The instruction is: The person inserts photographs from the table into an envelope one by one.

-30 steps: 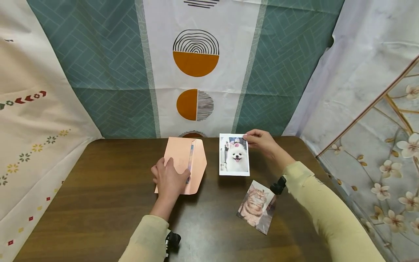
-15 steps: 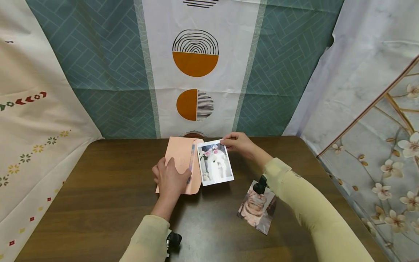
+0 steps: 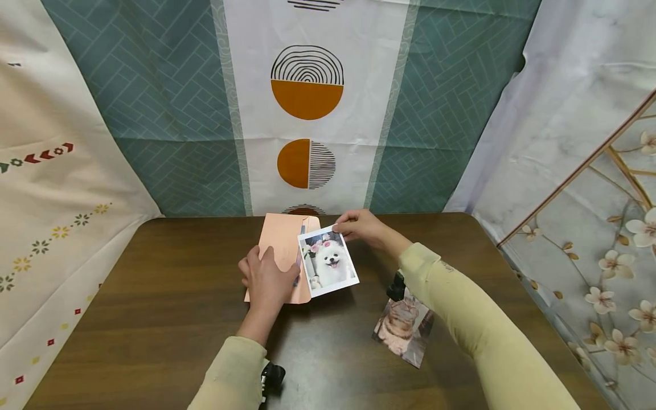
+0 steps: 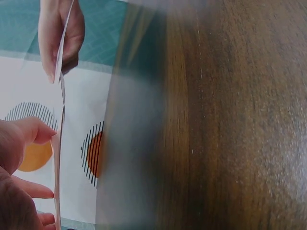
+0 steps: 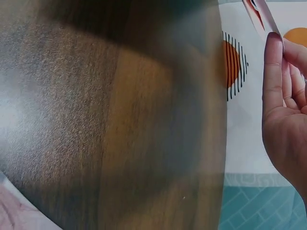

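Head view: dog photo point(image 3: 330, 263) over envelope point(image 3: 279, 236)

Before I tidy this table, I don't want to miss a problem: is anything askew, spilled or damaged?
No spill or damage shows. The cat photo lies crooked on the table, angled to the far edge. The dog photo tilts too, overlapping the peach envelope in the head view, but the right hand holds it.

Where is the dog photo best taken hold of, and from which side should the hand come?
Probably by its far right corner, pinched from the right, as the right hand does. The dog photo is thin; in the head view its left side overlaps the envelope, while its right side extends beyond it.
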`<state>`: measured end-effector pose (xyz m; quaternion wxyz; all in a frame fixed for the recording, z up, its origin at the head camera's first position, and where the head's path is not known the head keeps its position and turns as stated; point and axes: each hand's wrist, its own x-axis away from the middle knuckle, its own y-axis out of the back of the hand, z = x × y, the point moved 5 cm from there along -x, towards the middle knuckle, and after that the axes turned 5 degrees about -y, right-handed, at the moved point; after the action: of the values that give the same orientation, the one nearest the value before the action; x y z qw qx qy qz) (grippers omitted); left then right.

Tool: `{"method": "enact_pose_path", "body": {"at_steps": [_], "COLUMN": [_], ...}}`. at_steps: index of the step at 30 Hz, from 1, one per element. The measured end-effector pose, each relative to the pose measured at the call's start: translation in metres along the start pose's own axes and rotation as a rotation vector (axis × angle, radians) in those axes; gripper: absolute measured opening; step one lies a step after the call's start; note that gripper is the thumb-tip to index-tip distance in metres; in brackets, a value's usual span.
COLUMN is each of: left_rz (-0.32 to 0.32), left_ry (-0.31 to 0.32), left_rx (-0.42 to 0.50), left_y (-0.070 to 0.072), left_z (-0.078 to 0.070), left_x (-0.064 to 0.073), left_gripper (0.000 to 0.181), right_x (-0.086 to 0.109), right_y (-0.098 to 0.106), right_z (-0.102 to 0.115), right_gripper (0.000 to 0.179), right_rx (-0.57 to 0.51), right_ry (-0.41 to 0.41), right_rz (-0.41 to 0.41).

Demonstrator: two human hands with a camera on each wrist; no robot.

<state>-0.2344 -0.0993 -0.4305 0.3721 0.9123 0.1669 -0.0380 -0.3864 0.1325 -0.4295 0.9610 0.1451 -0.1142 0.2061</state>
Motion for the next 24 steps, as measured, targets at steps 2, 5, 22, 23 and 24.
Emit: {"method": "enact_pose_path", "body": {"at_steps": [2, 5, 22, 23, 24], "left_rz": [-0.004, -0.010, 0.003, 0.003, 0.004], "left_ry": [-0.005, -0.012, -0.002, -0.001, -0.001], "left_rx": [0.002, 0.002, 0.006, 0.007, 0.006], "left_y": [0.0002, 0.0007, 0.0001, -0.0004, -0.0008], "left_z": [-0.0001, -0.0004, -0.0006, -0.0004, -0.0003], "left_x": [-0.0002, -0.0007, -0.0029, -0.0027, -0.0026], "left_gripper": [0.069, 0.069, 0.070, 0.070, 0.070], "right_x": [-0.0013, -0.0028, -0.0026, -0.0035, -0.0042], "right_y": [-0.0008, -0.0008, -0.0018, -0.0029, -0.0039], "right_z": [0.0002, 0.0004, 0.0048, 0.0055, 0.0063], "right_gripper": [0.011, 0.011, 0.011, 0.010, 0.009], "right_rx": [0.010, 0.009, -0.019, -0.027, -0.034], "right_ry": [-0.006, -0.012, -0.001, -0.001, 0.002], "right_rz": [-0.002, -0.001, 0.011, 0.006, 0.000]}}
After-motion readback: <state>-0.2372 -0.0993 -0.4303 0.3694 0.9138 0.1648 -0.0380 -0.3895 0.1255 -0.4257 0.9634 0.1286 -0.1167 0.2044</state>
